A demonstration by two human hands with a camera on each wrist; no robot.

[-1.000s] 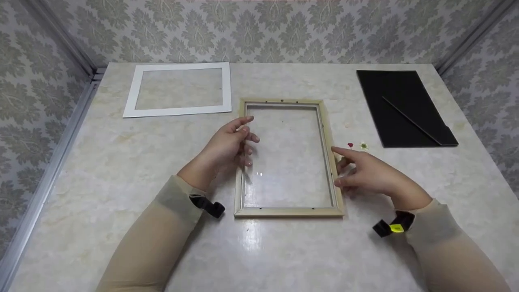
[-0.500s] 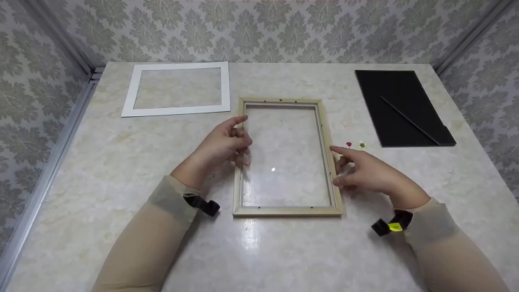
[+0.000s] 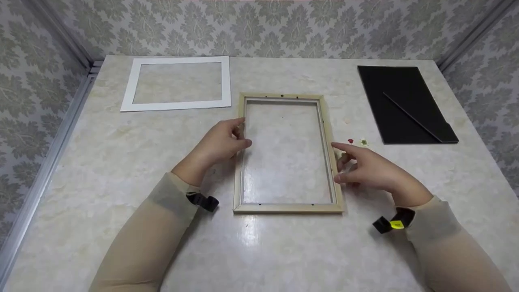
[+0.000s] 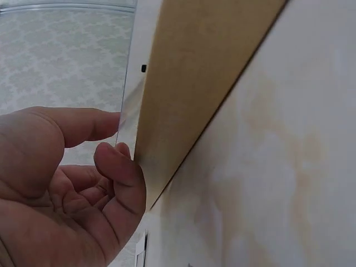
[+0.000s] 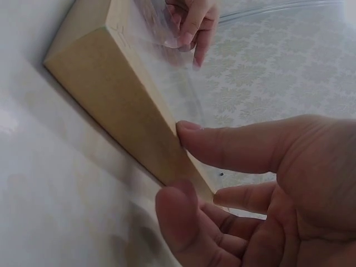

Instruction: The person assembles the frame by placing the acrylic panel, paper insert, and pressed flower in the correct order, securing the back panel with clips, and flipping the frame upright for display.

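A pale wooden picture frame (image 3: 288, 209) lies on the table between both hands, small dark fittings along its rails. Over its left rail, a thin clear sheet (image 4: 127, 83) shows its edge slightly above the frame. My left hand (image 3: 221, 142) pinches the sheet's edge, thumb on the inner side and curled fingers by the frame's outer wall. On the opposite rail, my right hand (image 3: 367, 168) touches the frame with thumb and index fingertips, these two digits fairly straight; its other fingers bend beside the outer wall in the right wrist view.
A white mat board (image 3: 176, 106) lies at the back left. At the back right is a black backing board (image 3: 389, 85) with a slanted stand leg. Close by the right hand are a small red flower (image 3: 350, 140) and a small white flower (image 3: 364, 142). Patterned walls enclose the table.
My left hand has moved slightly left and down onto the left rail, its fingers drawing closer together. Bright reflections inside the frame shifted, then vanished. The right hand stays in place.
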